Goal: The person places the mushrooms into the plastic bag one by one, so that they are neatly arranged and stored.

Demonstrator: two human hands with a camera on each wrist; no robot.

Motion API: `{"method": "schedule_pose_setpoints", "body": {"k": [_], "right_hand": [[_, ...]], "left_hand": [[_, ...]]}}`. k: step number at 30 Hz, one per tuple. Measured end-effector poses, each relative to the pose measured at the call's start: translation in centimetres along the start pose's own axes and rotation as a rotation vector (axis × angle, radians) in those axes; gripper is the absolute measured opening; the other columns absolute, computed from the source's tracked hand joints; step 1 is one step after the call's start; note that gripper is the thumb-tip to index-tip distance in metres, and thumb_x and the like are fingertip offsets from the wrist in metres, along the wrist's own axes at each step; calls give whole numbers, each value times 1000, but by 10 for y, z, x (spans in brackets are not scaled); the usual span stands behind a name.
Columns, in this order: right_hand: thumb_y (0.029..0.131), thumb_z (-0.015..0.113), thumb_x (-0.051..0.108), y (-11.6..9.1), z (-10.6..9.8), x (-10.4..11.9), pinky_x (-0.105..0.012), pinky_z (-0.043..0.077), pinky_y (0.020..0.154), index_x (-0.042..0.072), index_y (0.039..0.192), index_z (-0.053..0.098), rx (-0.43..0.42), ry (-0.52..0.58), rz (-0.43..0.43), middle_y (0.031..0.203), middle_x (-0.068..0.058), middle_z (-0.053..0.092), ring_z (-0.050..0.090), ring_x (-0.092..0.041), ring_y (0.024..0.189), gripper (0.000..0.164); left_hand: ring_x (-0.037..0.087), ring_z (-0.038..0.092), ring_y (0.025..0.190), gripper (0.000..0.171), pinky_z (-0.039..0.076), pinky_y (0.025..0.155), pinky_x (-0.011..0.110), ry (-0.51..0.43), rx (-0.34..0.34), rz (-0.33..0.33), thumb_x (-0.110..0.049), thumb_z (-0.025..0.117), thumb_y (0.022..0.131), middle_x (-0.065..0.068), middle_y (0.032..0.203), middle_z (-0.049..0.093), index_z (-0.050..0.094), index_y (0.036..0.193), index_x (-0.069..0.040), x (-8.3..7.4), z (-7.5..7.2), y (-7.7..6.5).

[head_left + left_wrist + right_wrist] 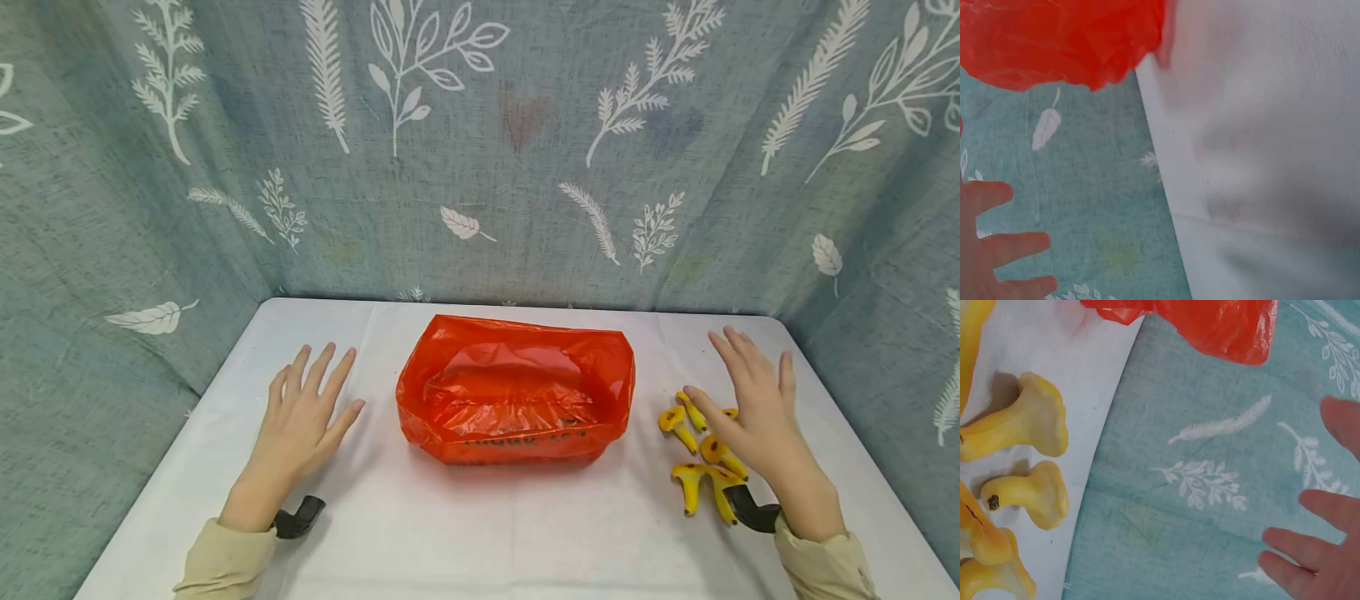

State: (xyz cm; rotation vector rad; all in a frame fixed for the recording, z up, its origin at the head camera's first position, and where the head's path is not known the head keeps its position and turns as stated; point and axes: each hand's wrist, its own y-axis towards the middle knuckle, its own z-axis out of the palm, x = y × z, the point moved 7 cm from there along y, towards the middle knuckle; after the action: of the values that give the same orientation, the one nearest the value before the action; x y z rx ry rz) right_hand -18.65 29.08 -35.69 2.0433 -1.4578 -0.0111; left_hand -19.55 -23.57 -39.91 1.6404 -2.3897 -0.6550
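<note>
A red plastic bag (517, 450) stands with its mouth wide apart at the middle of the white table; dark lettering runs along its front. To the left of it my left hand (300, 417) hovers with fingers spread, touching nothing. My right hand (761, 408) is held over the right side, fingers straight and apart, holding nothing. Beneath and beside it lie several yellow mushrooms (678, 429), trumpet-shaped with brownish marks; the hand partly hides some. In the right wrist view, the mushrooms (1035, 419) show curved stems and flared caps.
A white cloth covers the table (450, 533). Behind and on both sides hangs a grey-green curtain (480, 192) with white leaf prints, close to the table's edges. Black straps or mounts (300, 517) sit at both wrists.
</note>
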Motion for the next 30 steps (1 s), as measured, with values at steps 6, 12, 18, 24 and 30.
{"method": "schedule_pose_setpoints", "body": {"k": [6, 12, 18, 24, 30], "right_hand": [[94, 67, 32, -1, -13, 5, -62, -3, 115, 1, 145, 47, -169, 121, -84, 146, -26, 45, 38, -39, 139, 63], [88, 71, 12, -6, -18, 10, -60, 10, 117, 3, 142, 52, -194, 196, -75, 142, -21, 51, 43, -27, 136, 58], [82, 73, 0, -16, -17, 12, -60, 19, 115, 4, 141, 54, -144, 211, -40, 139, -19, 55, 44, -12, 130, 62], [82, 74, 0, -27, -10, 15, -40, 32, 109, 8, 141, 55, -87, 204, -13, 138, -13, 57, 46, -7, 124, 62], [85, 71, 2, -40, 4, 15, -60, 23, 113, 6, 135, 58, -9, 223, 25, 132, -15, 60, 50, -16, 122, 52]], "left_hand": [[47, 25, 141, 64, 21, 106, 64, -55, -75, 15, -51, 37, 102, 22, 148, 41, 39, 152, -11, -7, -7, 3], [46, 33, 137, 64, 24, 103, 64, -147, -161, 33, -50, 33, 103, 22, 145, 46, 44, 147, -6, -17, -11, 4], [44, 38, 134, 64, 27, 102, 63, -253, -218, 56, -51, 33, 103, 19, 144, 49, 48, 145, -5, -28, -10, 6], [44, 39, 134, 55, 28, 103, 62, -306, -221, 62, -35, 50, 97, 17, 145, 49, 49, 145, -8, -41, -6, 10], [41, 38, 135, 57, 29, 102, 62, -354, -218, 66, -42, 45, 100, 15, 147, 48, 48, 146, -9, -52, 1, 12]]}}
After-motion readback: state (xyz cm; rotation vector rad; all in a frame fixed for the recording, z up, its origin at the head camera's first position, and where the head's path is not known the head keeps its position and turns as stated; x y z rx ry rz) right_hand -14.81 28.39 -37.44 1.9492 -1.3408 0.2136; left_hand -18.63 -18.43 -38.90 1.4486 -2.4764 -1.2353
